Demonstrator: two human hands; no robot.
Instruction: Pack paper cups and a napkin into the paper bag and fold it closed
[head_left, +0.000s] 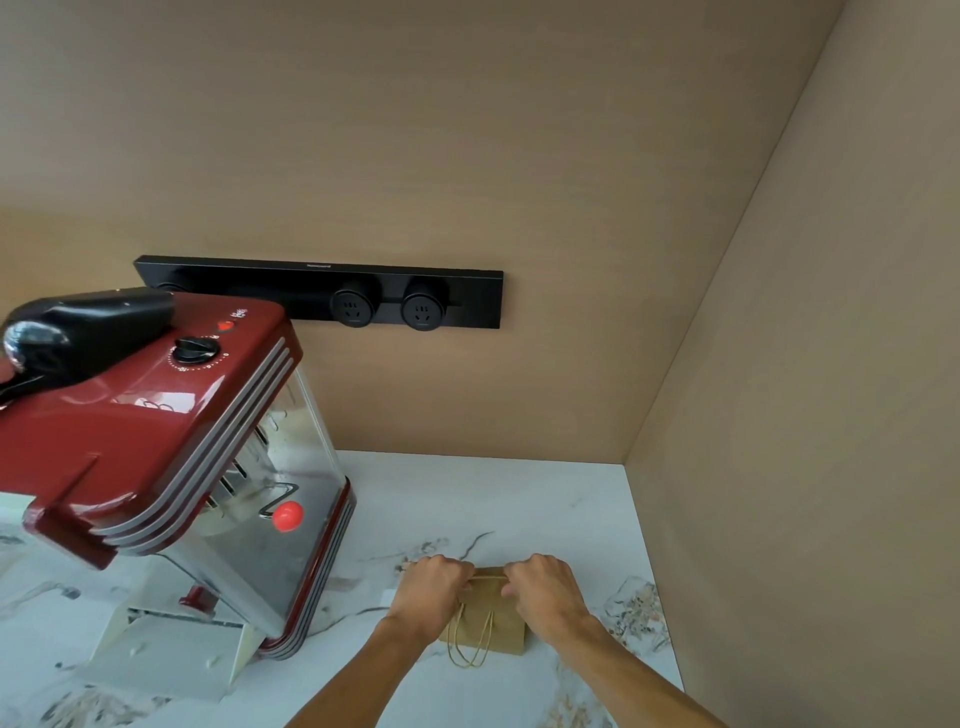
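Observation:
A small brown paper bag (493, 626) stands on the white marble counter (519, 499), its twine handles hanging down the near face. My left hand (434, 590) grips the bag's top edge at its left end. My right hand (545, 587) grips the same top edge at its right end. Both hands have their fingers curled over the top of the bag, which looks pressed flat. No paper cups or napkin are visible; whatever is in the bag is hidden.
A red popcorn machine (171, 441) with a glass cabinet stands to the left, close to the bag. A black socket rail (322, 293) is fixed on the tan back wall. A side wall (805, 467) closes the counter on the right.

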